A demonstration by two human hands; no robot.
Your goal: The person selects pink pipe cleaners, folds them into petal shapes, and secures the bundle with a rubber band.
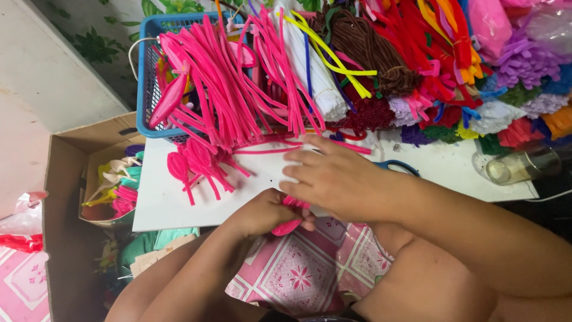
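My left hand (262, 211) and my right hand (333, 176) meet at the near edge of a white board (161, 203). Both pinch a bright pink pipe-cleaner petal (287, 225), which pokes out below my left fingers. My right hand lies over the left one and hides most of the piece. Several finished pink petal loops (190, 161) lie on the board to the left. A big heap of loose pink pipe cleaners (238, 89) spills from a blue basket (146, 77) just beyond my hands.
Bundles of white, brown, red, purple and green pipe cleaners (417, 65) crowd the far right. Blue-handled scissors (396, 167) and a clear glass jar (521, 166) lie on the board. A cardboard box (65, 197) with shaped pieces stands at left. A pink patterned cloth (304, 268) covers my lap.
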